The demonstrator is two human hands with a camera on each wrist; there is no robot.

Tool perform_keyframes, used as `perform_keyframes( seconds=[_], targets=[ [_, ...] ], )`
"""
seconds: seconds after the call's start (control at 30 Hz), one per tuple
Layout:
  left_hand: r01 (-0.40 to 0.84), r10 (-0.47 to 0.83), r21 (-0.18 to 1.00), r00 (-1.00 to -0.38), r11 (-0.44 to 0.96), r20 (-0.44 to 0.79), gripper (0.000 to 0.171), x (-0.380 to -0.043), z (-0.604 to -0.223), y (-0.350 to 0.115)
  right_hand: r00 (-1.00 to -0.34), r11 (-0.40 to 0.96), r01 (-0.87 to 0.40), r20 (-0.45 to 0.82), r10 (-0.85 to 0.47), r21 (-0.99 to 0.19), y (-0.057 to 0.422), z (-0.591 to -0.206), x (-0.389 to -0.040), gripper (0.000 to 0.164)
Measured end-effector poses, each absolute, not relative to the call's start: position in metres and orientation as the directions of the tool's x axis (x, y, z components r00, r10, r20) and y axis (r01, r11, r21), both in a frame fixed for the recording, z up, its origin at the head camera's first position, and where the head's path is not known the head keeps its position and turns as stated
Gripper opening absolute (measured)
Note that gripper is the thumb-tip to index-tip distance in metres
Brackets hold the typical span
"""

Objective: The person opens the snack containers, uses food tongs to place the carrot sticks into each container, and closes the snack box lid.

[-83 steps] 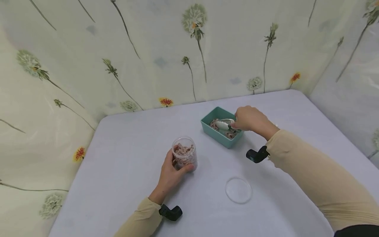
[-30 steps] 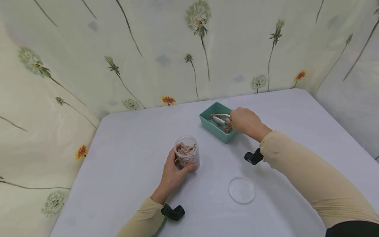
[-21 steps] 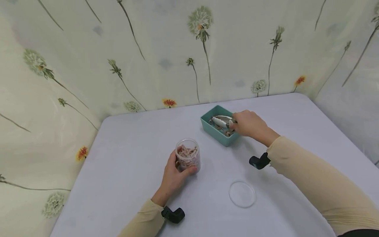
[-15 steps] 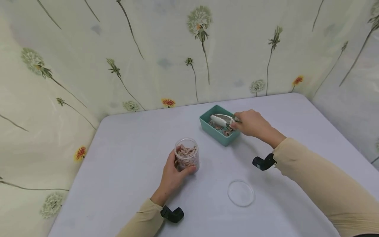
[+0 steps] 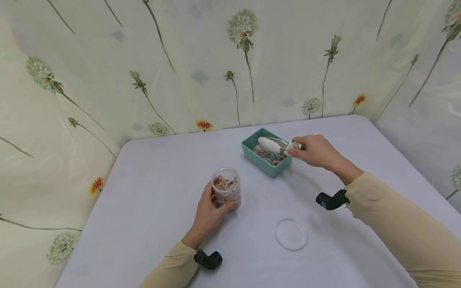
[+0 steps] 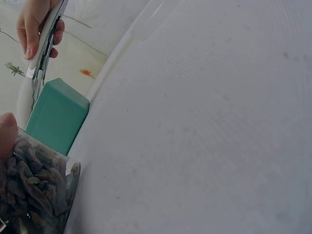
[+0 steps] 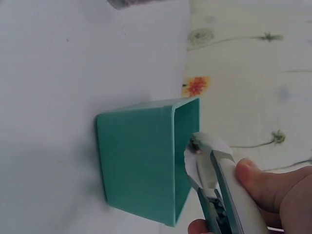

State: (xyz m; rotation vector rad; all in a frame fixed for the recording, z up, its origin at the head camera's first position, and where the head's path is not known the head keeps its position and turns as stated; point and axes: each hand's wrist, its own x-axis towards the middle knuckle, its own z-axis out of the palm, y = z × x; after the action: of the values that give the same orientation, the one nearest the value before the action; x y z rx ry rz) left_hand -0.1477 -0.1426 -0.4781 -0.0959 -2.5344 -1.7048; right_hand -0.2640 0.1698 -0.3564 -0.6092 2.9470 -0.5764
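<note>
My left hand (image 5: pixel 207 216) grips a clear open jar (image 5: pixel 230 196) that stands upright on the table. Pinkish-brown dried strips (image 6: pixel 36 185) fill much of it, close up in the left wrist view. Farther back and to the right, my right hand (image 5: pixel 318 152) holds kitchen tongs (image 5: pixel 270 145) with white scalloped tips. Those tips are over the teal rectangular box (image 5: pixel 260 163), which has more strips (image 5: pixel 276 161) on its bottom. In the right wrist view a small dark piece (image 7: pixel 196 144) shows between the tong tips (image 7: pixel 214 144).
A clear round lid or ring (image 5: pixel 276 236) lies flat on the white-covered table (image 5: pixel 162 180), right of the jar. Flower-printed sheeting (image 5: pixel 201 60) rises behind the table. Each wrist wears a black camera (image 5: pixel 329 201).
The tongs, earlier down among the strips in the box, have been raised, and my right hand has drawn back to the right with them. My left hand stays on the jar.
</note>
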Motion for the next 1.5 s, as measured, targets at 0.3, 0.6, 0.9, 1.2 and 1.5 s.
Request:
perform_keyframes(
  seconds=[0.3, 0.6, 0.9, 1.2, 1.5],
  targets=[
    [0.110, 0.008, 0.918, -0.993, 0.381, 0.116, 0.088, -0.147, -0.477, -0.142, -0.925, 0.828, -0.339, -0.002, -0.380, -0.446, 0.175, -0.343, -0.253, 0.036],
    [0.101, 0.016, 0.915, -0.995, 0.390, 0.102, 0.088, -0.151, -0.477, -0.143, -0.907, 0.785, -0.378, 0.025, -0.421, -0.490, 0.168, -0.321, -0.235, 0.047],
    [0.118, 0.023, 0.917, -0.993, 0.380, 0.118, 0.087, -0.153, -0.476, -0.146, -0.875, 0.701, -0.409, 0.034, -0.483, -0.584, 0.151, -0.305, -0.214, 0.038],
    [0.125, 0.025, 0.920, -0.992, 0.373, 0.124, 0.085, -0.150, -0.473, -0.145, -0.844, 0.652, -0.414, -0.001, -0.537, -0.635, 0.133, -0.301, -0.197, 0.047],
    [0.112, 0.017, 0.917, -0.993, 0.382, 0.114, 0.086, -0.148, -0.475, -0.145, -0.804, 0.644, -0.458, -0.024, -0.594, -0.613, 0.125, -0.308, -0.190, 0.050]
  ],
)
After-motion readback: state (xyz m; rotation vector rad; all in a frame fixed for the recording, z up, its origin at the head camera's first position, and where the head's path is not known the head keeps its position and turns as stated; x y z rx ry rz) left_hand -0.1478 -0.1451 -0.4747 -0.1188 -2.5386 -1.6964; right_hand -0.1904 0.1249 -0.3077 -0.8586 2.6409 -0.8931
